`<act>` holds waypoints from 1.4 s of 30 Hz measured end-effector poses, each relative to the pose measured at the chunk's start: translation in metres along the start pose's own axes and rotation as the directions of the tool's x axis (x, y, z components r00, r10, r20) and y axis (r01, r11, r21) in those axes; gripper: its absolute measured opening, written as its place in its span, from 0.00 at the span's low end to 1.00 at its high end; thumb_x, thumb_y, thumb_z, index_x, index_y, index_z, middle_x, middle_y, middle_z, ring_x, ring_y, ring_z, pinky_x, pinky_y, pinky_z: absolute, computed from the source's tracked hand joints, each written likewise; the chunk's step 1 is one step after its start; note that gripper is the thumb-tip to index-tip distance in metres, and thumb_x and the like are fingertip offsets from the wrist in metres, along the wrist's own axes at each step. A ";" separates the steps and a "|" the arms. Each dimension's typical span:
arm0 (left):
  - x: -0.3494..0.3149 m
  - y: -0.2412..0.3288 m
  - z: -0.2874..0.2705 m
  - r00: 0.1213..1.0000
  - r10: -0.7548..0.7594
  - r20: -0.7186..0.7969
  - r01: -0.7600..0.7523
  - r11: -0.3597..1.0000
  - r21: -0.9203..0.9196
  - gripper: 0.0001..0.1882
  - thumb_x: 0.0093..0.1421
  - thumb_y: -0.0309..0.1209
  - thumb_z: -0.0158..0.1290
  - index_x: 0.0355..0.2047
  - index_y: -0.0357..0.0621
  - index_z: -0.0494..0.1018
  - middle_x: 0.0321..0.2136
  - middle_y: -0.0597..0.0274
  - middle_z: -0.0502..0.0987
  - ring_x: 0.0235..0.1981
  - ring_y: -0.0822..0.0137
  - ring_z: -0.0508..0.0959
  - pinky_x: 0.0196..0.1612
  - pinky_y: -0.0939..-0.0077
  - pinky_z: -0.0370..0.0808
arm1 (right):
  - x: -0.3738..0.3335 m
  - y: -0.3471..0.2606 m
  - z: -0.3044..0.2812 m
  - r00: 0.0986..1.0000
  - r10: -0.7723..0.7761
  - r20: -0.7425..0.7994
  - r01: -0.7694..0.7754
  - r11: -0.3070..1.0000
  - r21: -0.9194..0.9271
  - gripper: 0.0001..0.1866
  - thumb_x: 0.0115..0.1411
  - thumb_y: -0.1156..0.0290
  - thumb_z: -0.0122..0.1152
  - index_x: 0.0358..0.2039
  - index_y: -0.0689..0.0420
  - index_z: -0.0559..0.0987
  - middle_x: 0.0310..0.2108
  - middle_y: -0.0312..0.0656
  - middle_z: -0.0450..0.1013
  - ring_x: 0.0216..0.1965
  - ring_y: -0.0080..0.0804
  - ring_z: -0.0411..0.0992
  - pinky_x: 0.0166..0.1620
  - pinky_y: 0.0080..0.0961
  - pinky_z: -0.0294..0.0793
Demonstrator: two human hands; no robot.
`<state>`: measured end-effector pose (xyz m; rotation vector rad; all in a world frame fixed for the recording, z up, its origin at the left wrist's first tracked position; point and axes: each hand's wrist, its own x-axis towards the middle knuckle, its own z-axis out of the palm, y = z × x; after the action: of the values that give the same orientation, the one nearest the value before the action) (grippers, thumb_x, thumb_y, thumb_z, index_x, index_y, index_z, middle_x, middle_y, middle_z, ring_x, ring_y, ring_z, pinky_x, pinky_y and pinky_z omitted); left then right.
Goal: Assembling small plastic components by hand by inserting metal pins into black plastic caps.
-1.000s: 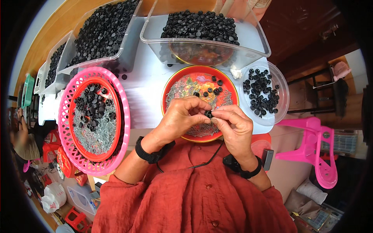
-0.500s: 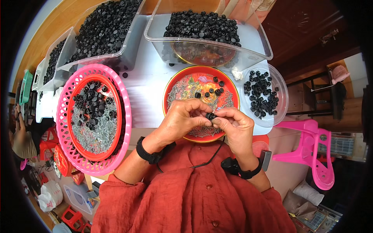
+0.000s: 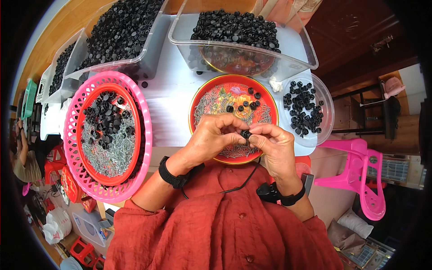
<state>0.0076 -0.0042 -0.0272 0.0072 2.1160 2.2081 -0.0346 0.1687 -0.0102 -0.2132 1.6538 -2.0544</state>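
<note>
Above the round red tray [image 3: 273, 108], the fingertips of my left hand [image 3: 213, 137] and my right hand [image 3: 273, 145] meet. Pinched between them is a small round black plastic cap [image 3: 245, 134], partly covered by the fingers. Whether a screw sits in it is hidden. In the tray lie many thin silvery screws [image 3: 206, 103] over a flowered bottom, with several loose black caps [image 3: 253, 106] toward its far right side. To the right of it, a clear round tub [image 3: 328, 112] holds a scatter of black caps [image 3: 302, 110].
At left, a pink lattice basket [image 3: 71, 139] carries a red dish [image 3: 79, 130] of screws and black caps. Clear bins [image 3: 198, 42] heaped with black parts line the far side of the white table [image 3: 168, 103]. A pink plastic stool [image 3: 353, 164] stands at right; a person [image 3: 27, 166] is at far left.
Both hands keep their pinch on the black cap, with only slight finger movement. The whole view has shifted a little; the trays and bins stay where they were.
</note>
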 end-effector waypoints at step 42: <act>0.002 -0.001 0.006 0.995 -0.040 -0.097 0.023 0.986 -0.166 0.11 0.50 0.20 0.58 0.36 0.36 0.74 0.30 0.68 0.75 0.30 0.80 0.73 0.35 0.86 0.72 | 0.004 0.001 0.000 1.000 0.024 -0.020 -0.023 0.999 0.032 0.07 0.53 0.84 0.57 0.34 0.65 0.75 0.36 0.39 0.71 0.32 0.19 0.70 0.37 0.14 0.72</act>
<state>0.0059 0.0021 -0.0282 -0.1491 1.9580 2.4048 -0.0382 0.1666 -0.0118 -0.1612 1.6267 -2.0704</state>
